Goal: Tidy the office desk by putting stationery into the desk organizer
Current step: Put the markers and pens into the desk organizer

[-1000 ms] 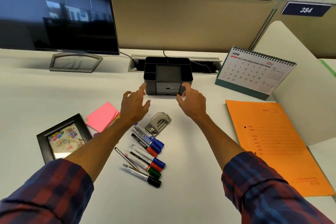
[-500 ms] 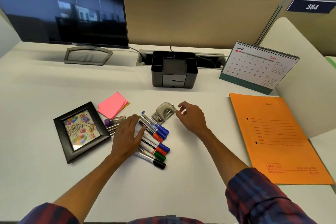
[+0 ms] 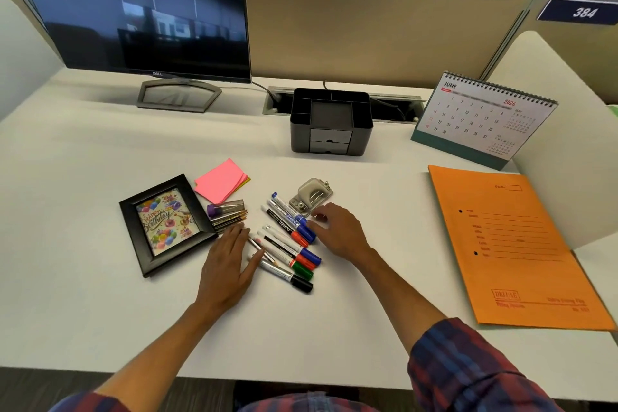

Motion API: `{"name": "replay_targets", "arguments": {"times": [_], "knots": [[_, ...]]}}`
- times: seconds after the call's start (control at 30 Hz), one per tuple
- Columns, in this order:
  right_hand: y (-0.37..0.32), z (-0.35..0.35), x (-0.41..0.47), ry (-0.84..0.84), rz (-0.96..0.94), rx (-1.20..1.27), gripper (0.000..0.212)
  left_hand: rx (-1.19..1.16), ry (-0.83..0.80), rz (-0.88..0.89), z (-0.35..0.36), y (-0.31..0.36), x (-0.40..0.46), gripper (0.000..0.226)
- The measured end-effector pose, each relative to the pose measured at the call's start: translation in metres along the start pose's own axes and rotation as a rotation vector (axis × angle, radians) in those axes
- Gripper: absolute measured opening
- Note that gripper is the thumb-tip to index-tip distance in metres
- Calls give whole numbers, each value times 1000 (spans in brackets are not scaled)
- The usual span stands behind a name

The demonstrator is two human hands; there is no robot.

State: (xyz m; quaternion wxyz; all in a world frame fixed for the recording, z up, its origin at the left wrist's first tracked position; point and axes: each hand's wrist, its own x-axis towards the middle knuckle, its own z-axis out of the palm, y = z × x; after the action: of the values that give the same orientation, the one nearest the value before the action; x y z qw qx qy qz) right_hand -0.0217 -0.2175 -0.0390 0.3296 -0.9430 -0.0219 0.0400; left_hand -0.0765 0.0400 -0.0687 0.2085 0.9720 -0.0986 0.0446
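Observation:
A black desk organizer point(image 3: 331, 122) with open top compartments and two small drawers stands at the back of the white desk. In front of it lie several markers point(image 3: 289, 237) side by side, with blue, red, green and black caps. My left hand point(image 3: 229, 262) lies flat, fingers straight, at the markers' left ends, over some thin pens. My right hand point(image 3: 337, 231) hovers at the capped ends with fingers loosely bent, holding nothing. A small grey hole punch point(image 3: 311, 196) sits just beyond my right hand. Pencils and a purple-capped tube point(image 3: 225, 211) lie left of the markers.
Pink sticky notes point(image 3: 220, 181) and a black photo frame point(image 3: 165, 224) lie to the left. An orange file folder point(image 3: 515, 247) lies on the right, a desk calendar point(image 3: 481, 117) behind it. A monitor point(image 3: 133, 7) stands at the back left.
Both hands came back from the organizer to the markers. Since half a second ago my left hand has slid left off the markers, and my right hand has moved from the hole punch to the caps.

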Motion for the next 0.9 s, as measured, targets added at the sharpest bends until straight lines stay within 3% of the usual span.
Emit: {"name": "replay_targets", "arguments": {"times": [0.33,0.43,0.63,0.9], "knots": [[-3,3,-5,-29,27,-126,25,69,-71,-26,4,-3,-10,86],[-4,-1,-4,2,79,-55,24,92,-46,-69,4,-2,-11,89],[-10,-18,3,178,49,334,17,140,-80,-89,5,-3,-8,95],[-16,-63,30,382,-72,398,20,168,-125,-83,4,-2,-5,100]]}}
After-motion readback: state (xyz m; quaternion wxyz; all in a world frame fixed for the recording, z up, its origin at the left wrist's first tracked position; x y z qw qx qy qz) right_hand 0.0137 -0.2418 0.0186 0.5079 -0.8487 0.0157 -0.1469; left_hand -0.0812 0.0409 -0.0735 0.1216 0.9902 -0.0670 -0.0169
